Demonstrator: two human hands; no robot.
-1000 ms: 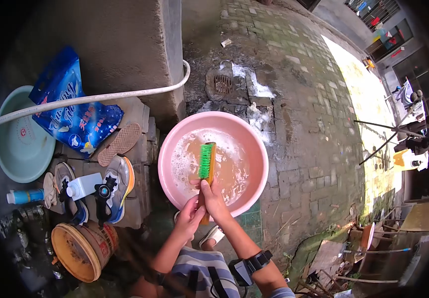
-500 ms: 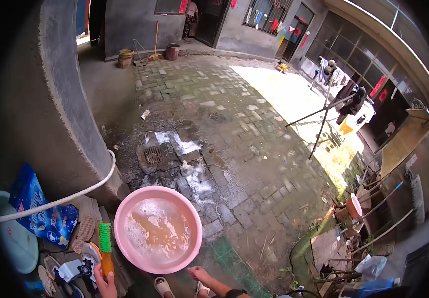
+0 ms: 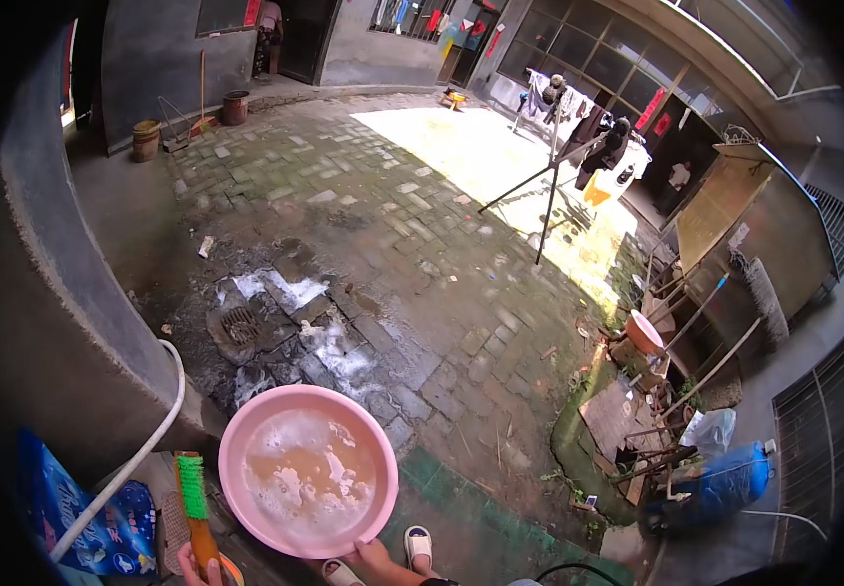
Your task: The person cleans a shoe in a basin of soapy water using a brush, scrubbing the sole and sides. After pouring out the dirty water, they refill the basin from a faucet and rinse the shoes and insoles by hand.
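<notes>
A scrub brush (image 3: 203, 535) with green bristles and an orange-brown handle stands bristles-up in my left hand (image 3: 199, 570), whose fingers are wrapped round the handle's lower end. To its right is a large pink basin (image 3: 231, 488) of cloudy brown, foamy water. My right hand (image 3: 371, 557) grips the basin's near rim; some of its fingers are hidden beneath the edge. Below the brush, part of an orange-edged thing shows beside my left hand, too cut off to name.
A blue printed bag (image 3: 100, 523) and a pale hose (image 3: 139, 459) lie on the left. Ahead are a floor drain (image 3: 239, 327) and wet, foamy paving. A pink tub (image 3: 644, 333), sticks and a blue tank (image 3: 725, 481) stand right. Someone (image 3: 269, 34) is in the far doorway.
My right hand has come to the basin's near rim and taken hold of it. The brush stays in my left hand. The view has turned to the right.
</notes>
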